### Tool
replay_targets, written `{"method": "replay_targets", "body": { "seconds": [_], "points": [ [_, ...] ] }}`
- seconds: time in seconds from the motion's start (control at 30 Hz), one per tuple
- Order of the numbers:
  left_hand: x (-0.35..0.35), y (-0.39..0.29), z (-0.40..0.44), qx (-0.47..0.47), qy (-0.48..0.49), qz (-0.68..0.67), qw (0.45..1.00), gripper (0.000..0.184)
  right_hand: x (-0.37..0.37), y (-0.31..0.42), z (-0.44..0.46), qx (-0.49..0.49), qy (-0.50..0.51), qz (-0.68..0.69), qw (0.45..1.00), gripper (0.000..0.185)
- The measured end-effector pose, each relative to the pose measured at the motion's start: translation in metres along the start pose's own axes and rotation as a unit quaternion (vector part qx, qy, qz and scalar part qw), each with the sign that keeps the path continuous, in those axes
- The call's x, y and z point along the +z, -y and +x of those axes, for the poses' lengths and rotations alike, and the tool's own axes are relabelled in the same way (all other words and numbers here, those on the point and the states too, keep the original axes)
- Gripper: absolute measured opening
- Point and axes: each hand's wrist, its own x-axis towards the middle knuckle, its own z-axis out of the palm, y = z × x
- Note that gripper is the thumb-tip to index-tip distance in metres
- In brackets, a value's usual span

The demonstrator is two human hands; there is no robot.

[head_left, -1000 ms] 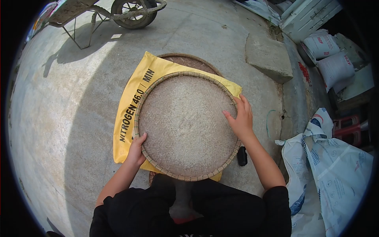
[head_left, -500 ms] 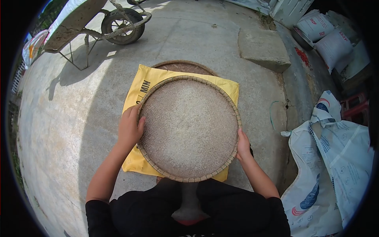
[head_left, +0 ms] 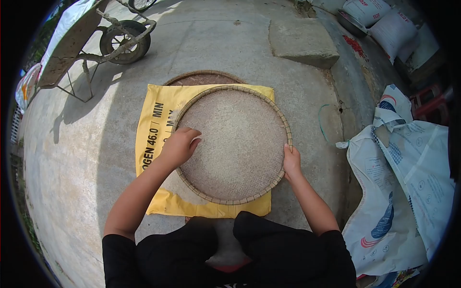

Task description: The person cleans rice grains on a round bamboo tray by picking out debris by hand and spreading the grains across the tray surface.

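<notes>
A round woven winnowing basket (head_left: 229, 202) holds a spread of pale rice grains (head_left: 233, 129), thickest toward the middle. My right hand (head_left: 292, 162) grips its rim on the right side, thumb on top. Over the left rim reaches my left hand (head_left: 178, 146), off the rim, its fingers bent above the grains and a gap showing between thumb and forefinger. No object is visible in it. Beneath the basket lies a yellow sack (head_left: 151, 115) with black print. A second round basket (head_left: 206, 77) is partly covered by the sack at the far side.
A wheelbarrow (head_left: 72, 41) stands at the upper left. White sacks (head_left: 384, 192) lie along the right, near red plastic furniture (head_left: 427, 103). Farther back are a concrete step (head_left: 302, 43), a metal basin (head_left: 352, 24) and red items (head_left: 354, 46) on the ground.
My left hand has let go of the left rim and moved right, over the grains. The basket has shifted slightly across the sack, uncovering more print. The camera view has also shifted.
</notes>
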Motion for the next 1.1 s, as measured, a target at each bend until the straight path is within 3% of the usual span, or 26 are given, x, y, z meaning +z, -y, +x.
{"method": "replay_targets", "body": {
  "seconds": [0.07, 0.27, 0.33, 0.57, 0.73, 0.93, 1.03, 1.1],
  "points": [
    [0.008, 0.0, -0.003, 0.004, 0.02, 0.004, 1.0, 0.016, -0.001, -0.008, -0.002, -0.005, -0.031, 0.034, 0.999, 0.025],
    [0.009, 0.003, -0.002, 0.046, 0.031, -0.021, 0.998, 0.021, 0.009, -0.001, -0.026, 0.039, 0.038, -0.005, 0.999, 0.029],
    [0.008, 0.004, -0.006, 0.065, 0.044, -0.04, 0.996, 0.025, 0.015, 0.0, -0.028, 0.053, 0.065, 0.041, 0.996, 0.033],
    [-0.003, 0.013, -0.011, 0.001, 0.101, -0.082, 0.991, 0.028, 0.028, 0.015, -0.038, 0.069, 0.09, 0.1, 0.989, 0.036],
    [0.022, 0.025, -0.01, 0.053, 0.144, -0.062, 0.986, 0.015, 0.028, 0.017, -0.037, 0.048, 0.087, 0.056, 0.993, 0.037],
    [0.033, 0.028, -0.019, -0.017, 0.193, -0.083, 0.978, 0.008, 0.025, 0.008, -0.034, 0.035, 0.073, 0.023, 0.996, 0.038],
    [0.014, 0.042, -0.03, 0.012, 0.127, -0.123, 0.984, 0.007, 0.024, 0.009, -0.035, 0.027, 0.057, 0.018, 0.998, 0.038],
    [-0.017, 0.052, -0.039, 0.0, 0.033, -0.154, 0.988, 0.007, 0.021, 0.008, -0.032, 0.018, 0.06, 0.009, 0.998, 0.039]
  ]
}}
